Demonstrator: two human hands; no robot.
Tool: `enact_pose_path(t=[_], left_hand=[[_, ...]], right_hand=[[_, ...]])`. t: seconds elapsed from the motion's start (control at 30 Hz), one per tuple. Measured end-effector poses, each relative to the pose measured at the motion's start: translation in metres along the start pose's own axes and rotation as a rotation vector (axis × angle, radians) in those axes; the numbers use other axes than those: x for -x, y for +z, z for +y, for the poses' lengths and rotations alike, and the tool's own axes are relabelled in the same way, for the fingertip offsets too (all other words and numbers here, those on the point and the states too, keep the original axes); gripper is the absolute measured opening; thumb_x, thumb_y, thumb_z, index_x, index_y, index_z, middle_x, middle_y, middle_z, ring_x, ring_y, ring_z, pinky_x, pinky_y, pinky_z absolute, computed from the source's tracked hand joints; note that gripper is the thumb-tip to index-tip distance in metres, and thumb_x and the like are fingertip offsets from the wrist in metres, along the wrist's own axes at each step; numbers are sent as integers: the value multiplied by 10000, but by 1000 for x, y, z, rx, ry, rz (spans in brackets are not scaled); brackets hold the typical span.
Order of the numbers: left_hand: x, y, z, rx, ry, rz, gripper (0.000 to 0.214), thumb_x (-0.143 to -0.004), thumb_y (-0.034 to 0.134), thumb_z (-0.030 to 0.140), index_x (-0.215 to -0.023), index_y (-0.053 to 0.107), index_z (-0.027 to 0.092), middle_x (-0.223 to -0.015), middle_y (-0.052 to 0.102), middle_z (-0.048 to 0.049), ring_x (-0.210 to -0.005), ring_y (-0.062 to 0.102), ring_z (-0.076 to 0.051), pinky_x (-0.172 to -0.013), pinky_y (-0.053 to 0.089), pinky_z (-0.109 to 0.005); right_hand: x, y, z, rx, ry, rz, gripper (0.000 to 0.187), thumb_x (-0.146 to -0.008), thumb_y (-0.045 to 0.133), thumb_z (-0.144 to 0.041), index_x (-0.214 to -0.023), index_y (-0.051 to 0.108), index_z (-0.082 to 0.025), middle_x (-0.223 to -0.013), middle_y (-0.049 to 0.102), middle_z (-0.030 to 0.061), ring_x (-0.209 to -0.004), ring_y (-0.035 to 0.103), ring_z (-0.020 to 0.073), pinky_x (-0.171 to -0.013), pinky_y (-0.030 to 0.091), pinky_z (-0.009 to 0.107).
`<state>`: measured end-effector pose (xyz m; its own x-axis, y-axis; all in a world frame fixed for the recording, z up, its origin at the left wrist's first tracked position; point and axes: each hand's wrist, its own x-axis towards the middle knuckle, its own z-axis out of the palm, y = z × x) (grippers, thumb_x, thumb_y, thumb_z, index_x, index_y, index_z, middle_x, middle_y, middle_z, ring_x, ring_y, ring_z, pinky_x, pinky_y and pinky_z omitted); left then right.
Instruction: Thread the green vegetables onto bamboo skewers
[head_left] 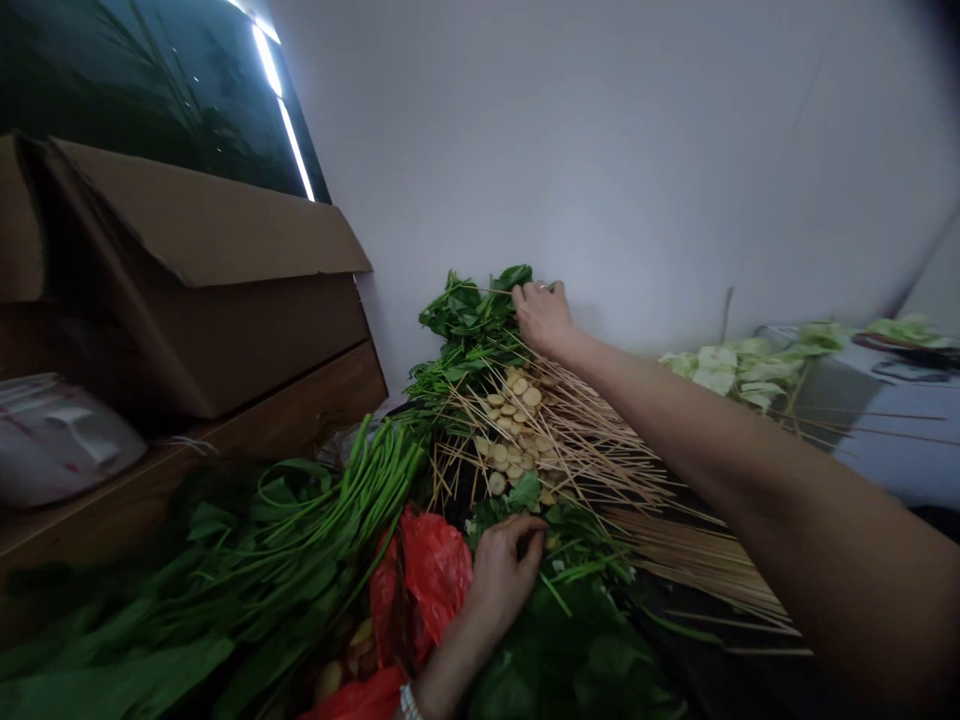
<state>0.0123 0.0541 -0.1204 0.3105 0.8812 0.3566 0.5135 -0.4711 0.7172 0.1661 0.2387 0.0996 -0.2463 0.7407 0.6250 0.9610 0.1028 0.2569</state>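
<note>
Right hand: the right hand (541, 315) is stretched far forward, fingers curled down onto the leafy tops of a bunch of greens (469, 315) lying against the white wall (600, 150); whether leaves are actually pinched cannot be told.
Left hand: the left hand (504, 570) is held close to the body, fingers bent and closed on a small green leaf or stem at the near edge of the skewer pile.
Skewered work: a heap of bamboo skewers (600, 450) is spread between the two hands, many of them already threaded with pale round slices (510, 420) and with bits of leaf; this part is judged to be done.
Bare sticks: a thick sheaf of unloaded skewers (697, 560) is laid under the right forearm, so a good deal appears to be left.
Raw stock: long-stemmed greens (337, 500) are piled to the left, broad dark leaves are heaped in the foreground, and a red plastic bag (427, 570) lies just beside the left hand; much of the supply looks unused.
Farther out: pale cabbage leaves (742, 365) are seen on the tabletop at right, well apart from the hands.
Surroundings: open cardboard boxes (210, 280) are stacked at left, over a wooden ledge.
</note>
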Motion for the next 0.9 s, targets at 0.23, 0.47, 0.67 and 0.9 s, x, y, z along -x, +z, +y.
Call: enact_pose_path(t=[0.23,0.47,0.67,0.9], left_hand=[[-2,1,-4,-7,51,7,213,-861,523,159,-927,722,201,-908,750,-41,-852,691,-183,-777,511,-275],[-5,4,-8,-26,87,3,204,-859,530,178,-932,720,195,-919,757,-36,-853,700,-181,-796,525,-284],[-8,0,-4,-32,100,28,206,-861,534,217,-932,726,196,-928,763,-39,-860,704,-189,-797,534,-294],[-11,-15,4,4,69,66,240,-885,529,296,-991,719,193,-927,761,-44,-847,702,-195,-792,536,-305]], right_hand=[[70,-18,0,-2,-345,238,471,-902,371,-92,-1364,435,-150,-1339,508,167,-1226,393,303,-980,262,482],[177,-35,1,-224,-307,311,330,-952,374,-146,-1216,571,-167,-1264,596,111,-1229,431,260,-977,304,430],[250,-34,6,-657,-77,123,206,-929,482,-200,-981,681,-199,-953,699,64,-929,579,203,-862,428,338],[287,-5,21,-832,55,-291,184,-848,551,-173,-873,730,-206,-865,735,34,-825,641,175,-770,440,274]])
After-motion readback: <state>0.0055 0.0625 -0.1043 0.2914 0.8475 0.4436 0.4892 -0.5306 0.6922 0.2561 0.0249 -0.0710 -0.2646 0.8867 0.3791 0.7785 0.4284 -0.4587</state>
